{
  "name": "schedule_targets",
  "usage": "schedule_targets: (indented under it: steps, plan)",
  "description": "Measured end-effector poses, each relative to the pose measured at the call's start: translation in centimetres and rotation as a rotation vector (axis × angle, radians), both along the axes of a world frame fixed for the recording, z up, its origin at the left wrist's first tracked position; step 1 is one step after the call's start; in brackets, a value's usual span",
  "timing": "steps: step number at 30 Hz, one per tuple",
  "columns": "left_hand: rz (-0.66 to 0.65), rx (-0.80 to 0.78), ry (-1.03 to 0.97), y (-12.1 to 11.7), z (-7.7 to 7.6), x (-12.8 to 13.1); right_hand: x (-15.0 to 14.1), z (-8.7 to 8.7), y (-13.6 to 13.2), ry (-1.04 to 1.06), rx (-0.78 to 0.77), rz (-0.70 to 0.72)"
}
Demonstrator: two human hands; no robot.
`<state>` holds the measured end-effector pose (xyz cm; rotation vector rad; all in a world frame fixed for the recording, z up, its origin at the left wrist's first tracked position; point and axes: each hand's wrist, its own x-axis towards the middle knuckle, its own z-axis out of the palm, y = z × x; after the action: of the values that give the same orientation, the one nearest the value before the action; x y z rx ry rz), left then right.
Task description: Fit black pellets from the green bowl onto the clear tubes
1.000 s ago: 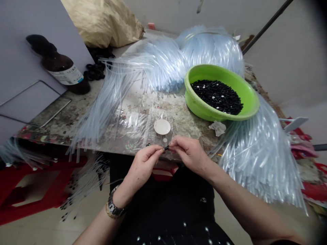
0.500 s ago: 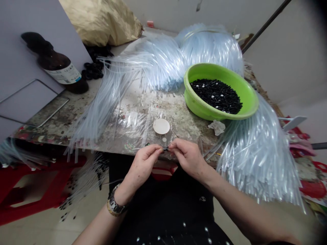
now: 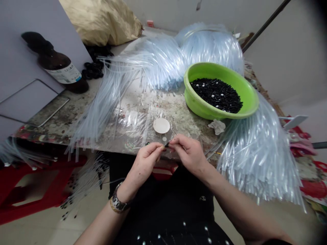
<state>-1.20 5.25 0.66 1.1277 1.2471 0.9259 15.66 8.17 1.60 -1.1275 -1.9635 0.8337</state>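
Note:
My left hand (image 3: pixel 148 159) is closed in a pinch just beyond the table's front edge. A thin tube (image 3: pixel 118 180) shows behind my left wrist and seems to run up into that hand; its end is hidden by the fingers. Between the fingertips of both hands is a small black plastic piece (image 3: pixel 167 145), pinched by thumb and forefinger of my right hand (image 3: pixel 188 153). Its left end meets the left fingertips. Just beyond the hands, a small white dish (image 3: pixel 161 126) lies on the table, with a small pale disc (image 3: pixel 164 139) in front of it.
A green basin (image 3: pixel 251 103) of small black pieces stands at the right. Bundles of clear tubes (image 3: pixel 163 61) lie at the back, left and right (image 3: pixel 263 160). A brown bottle (image 3: pixel 61 69) stands at the left. Crumpled tissue (image 3: pixel 217 127) sits near the basin; a red stool (image 3: pixel 51 194) is below left.
The black piece has tilted and risen slightly, its right end higher. My right fingertips have moved up a little, and the left hand has shifted slightly right.

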Motion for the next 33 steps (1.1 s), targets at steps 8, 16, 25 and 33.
schedule_targets:
  steps: [8,16,25,33]
  plan:
    - [-0.033,0.0,0.01,-0.1,0.0,-0.4,0.7,-0.7,0.4,0.027,0.066,0.036]
    - [-0.055,-0.064,-0.062,-0.2,-0.2,-0.2,1.0,-0.7,0.6,0.014,0.048,0.068]
    - [-0.09,-0.073,-0.089,-0.1,-0.3,-0.2,1.3,-0.9,0.6,0.034,-0.084,0.07]
    - [-0.051,-0.139,-0.183,-0.4,-0.6,0.1,0.6,-1.4,-0.5,0.041,-0.019,0.017]
